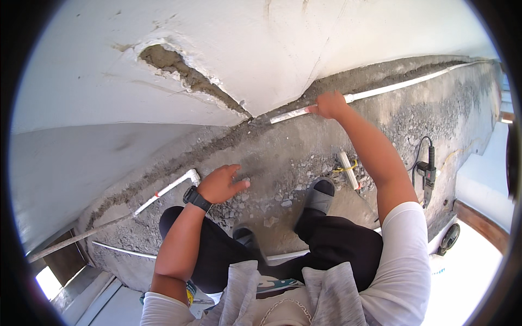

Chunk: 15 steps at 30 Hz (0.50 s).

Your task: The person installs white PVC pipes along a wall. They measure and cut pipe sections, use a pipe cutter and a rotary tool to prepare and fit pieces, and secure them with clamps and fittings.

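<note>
At the far left a short white pipe with an elbow fitting [167,189] lies in the chiselled channel [217,142] where the white wall meets the rough concrete floor [272,157]. Just right of its elbow end, the left hand [220,185], a black watch [196,199] on its wrist, hovers over the rubble with fingers spread, its grip released and holding nothing. Loose chips of broken concrete [277,198] litter the floor around two grey slippers [319,195]. Further right, the right hand [330,105] has its grip clenched around a long white pipe [402,86], which runs in the channel along the floor's wall edge toward the far right corner. Near the floor's right edge, a short white pipe offcut [348,170] lies beside a black power drill [428,175] with its cord.
</note>
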{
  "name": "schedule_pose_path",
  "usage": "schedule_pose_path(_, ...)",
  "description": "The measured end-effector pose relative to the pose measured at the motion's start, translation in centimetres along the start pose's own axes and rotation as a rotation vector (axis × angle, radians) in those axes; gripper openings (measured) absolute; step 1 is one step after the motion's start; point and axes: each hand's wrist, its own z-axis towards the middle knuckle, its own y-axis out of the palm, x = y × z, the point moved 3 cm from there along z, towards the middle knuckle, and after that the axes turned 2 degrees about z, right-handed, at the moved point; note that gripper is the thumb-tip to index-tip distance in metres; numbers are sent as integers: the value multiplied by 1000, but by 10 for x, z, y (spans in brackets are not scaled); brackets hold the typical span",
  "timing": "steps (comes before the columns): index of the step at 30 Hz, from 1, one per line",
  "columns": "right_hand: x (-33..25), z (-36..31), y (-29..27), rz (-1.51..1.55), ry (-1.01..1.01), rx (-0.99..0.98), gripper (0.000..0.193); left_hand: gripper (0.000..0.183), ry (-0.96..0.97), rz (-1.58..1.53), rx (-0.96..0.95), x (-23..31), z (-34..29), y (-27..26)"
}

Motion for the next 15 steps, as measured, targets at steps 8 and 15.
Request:
schedule_pose_path(8,-1,0,-1,-19,-17,14,69,72,4,-33,-12,2,2,-3)
schedule_pose_path(15,-2,-2,-3,22,-10,-3,70,71,-5,-55,-22,2,5,-3)
